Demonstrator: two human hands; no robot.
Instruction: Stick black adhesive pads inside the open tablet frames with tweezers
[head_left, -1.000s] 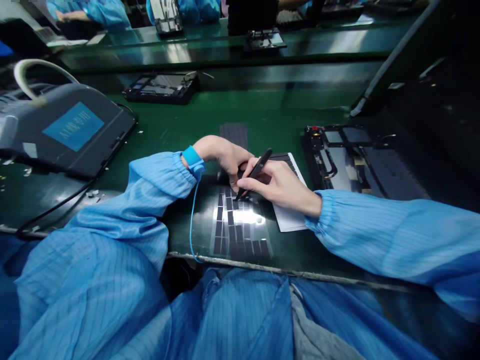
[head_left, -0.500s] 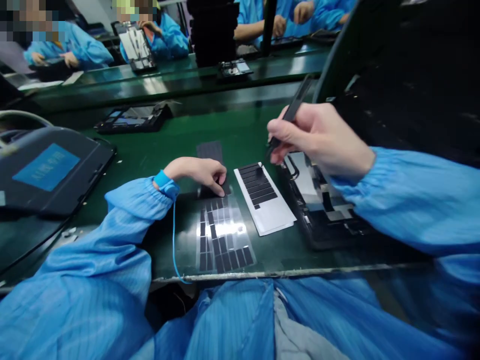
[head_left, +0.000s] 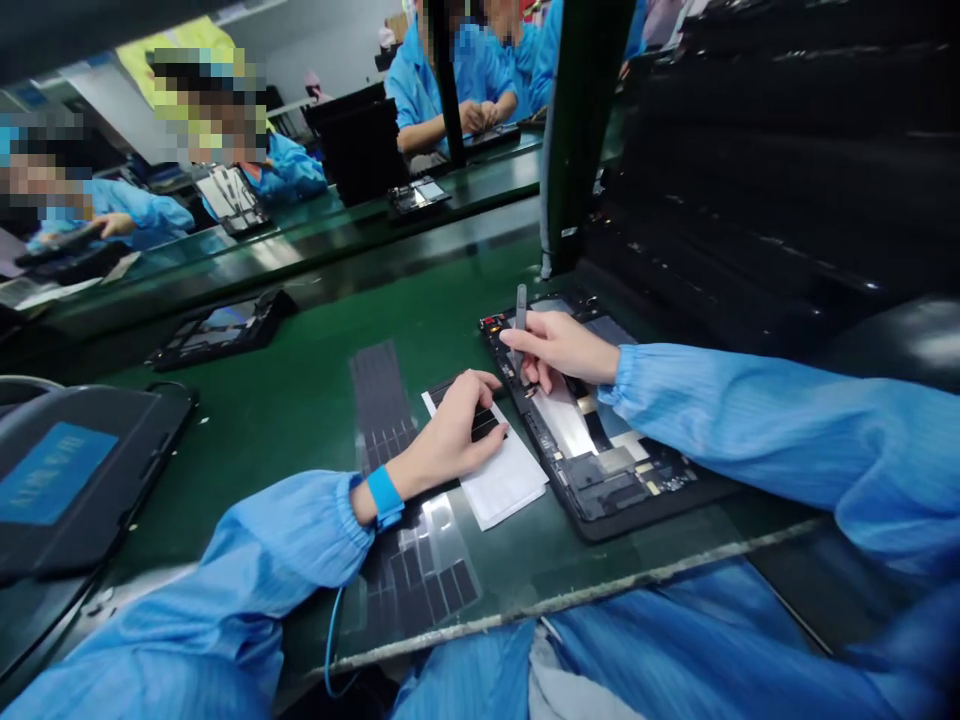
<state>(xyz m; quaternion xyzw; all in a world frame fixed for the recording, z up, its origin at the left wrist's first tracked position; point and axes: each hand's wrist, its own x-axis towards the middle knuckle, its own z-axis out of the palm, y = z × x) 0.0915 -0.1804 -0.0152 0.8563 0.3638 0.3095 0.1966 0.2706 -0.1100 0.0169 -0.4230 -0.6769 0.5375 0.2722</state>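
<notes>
My right hand (head_left: 555,348) grips upright dark tweezers (head_left: 521,305) over the upper left part of an opened tablet (head_left: 611,480). The tweezers' tips are hard to make out against the dark parts there. To the left, my left hand (head_left: 457,425) lies over a white sheet (head_left: 504,488) bearing black adhesive strips. Its thumb and forefinger are apart, with nothing visible between them. Beneath and beside my left forearm are clear sheets with black rectangles (head_left: 424,590), and a dark strip sheet (head_left: 379,385) lies beyond them.
A grey device with a blue label (head_left: 49,475) stands at the left. Another opened tablet (head_left: 217,330) lies farther back. A tall black stack (head_left: 750,200) fills the right side, near a green post (head_left: 577,140). Co-workers in blue sit across the bench.
My left hand has moved right, from the dark strip sheet onto the white sheet. My right hand has lowered the tweezers over the tablet. The camera view has tilted and shifted right.
</notes>
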